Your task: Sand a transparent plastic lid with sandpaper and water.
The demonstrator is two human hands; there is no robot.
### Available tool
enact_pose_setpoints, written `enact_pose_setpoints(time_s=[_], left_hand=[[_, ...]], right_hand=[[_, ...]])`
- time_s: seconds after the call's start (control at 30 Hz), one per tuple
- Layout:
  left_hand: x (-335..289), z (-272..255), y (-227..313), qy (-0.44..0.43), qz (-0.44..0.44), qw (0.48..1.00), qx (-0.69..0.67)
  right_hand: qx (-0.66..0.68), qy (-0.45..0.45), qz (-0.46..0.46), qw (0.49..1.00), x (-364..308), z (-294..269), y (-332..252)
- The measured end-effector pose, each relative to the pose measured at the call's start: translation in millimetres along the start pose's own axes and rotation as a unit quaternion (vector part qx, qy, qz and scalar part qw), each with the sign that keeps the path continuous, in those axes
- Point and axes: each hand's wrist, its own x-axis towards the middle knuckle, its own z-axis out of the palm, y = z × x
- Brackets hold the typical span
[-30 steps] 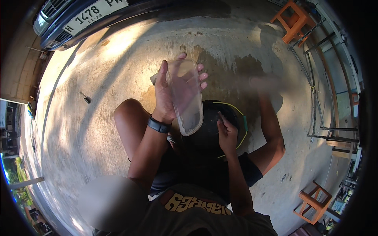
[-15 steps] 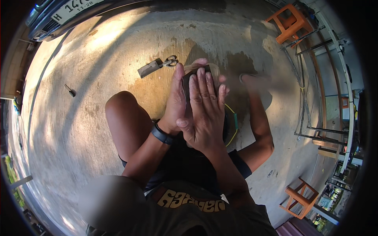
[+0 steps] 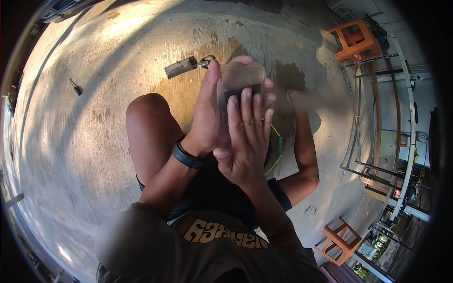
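Observation:
In front of me, my left hand (image 3: 204, 118) cradles a clear, yellowed case with rounded corners, which looks like a phone case (image 3: 242, 74). Its thumb runs along the left edge, while fingertips curl round the top and right edges. My right hand (image 3: 247, 132) lies across the case with long, straight fingers, pressing a dark sheet (image 3: 257, 88) against it. Most of that sheet is hidden under the fingers, so its material is unclear. Beyond the hands, scissors (image 3: 206, 60) rest on the concrete beside a dark grey folded strip (image 3: 179, 69).
A small key-like object (image 3: 75, 87) lies on the left floor. The yellow-green cord (image 3: 279, 141) curves right of my hands, near damp patches. Orange stools (image 3: 356, 42) (image 3: 339, 241) and a metal frame (image 3: 361, 122) stand at right. A car's front (image 3: 63, 9) shows at upper left.
My right hand has slid down toward me, with the dark sheet under its fingers, exposing more of the case's top. The left hand keeps its hold. The whole view has shifted slightly.

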Motion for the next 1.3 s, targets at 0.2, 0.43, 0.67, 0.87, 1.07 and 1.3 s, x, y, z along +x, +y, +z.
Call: enact_pose_setpoints(time_s=[0.2,0.43,0.67,0.87,1.07,1.3], left_hand=[[6.6,-7.5,27.9,-0.014,0.034,0.999,-0.015],[0.9,5.7,26.8,0.007,0.047,0.998,0.032],[0.4,6.9,13.8,0.026,0.044,0.995,0.081],[-3.2,9.1,18.5,0.019,-0.004,0.997,0.076],[1.8,-4.5,40.4,-0.08,-0.059,0.988,-0.115],[5.3,-10.1,43.7,-0.091,-0.017,0.975,-0.202]], right_hand=[[0.037,-0.068,-0.009,0.997,-30.6,6.5,-12.3],[0.046,-0.065,-0.002,0.997,-18.2,-0.6,-11.7],[0.093,-0.102,0.115,0.984,3.9,-10.4,-21.7],[0.05,-0.005,-0.025,0.998,6.7,0.0,-6.3],[0.055,0.02,-0.031,0.998,-7.9,6.9,-12.1],[0.108,0.065,-0.028,0.992,-9.6,9.5,-21.3]])
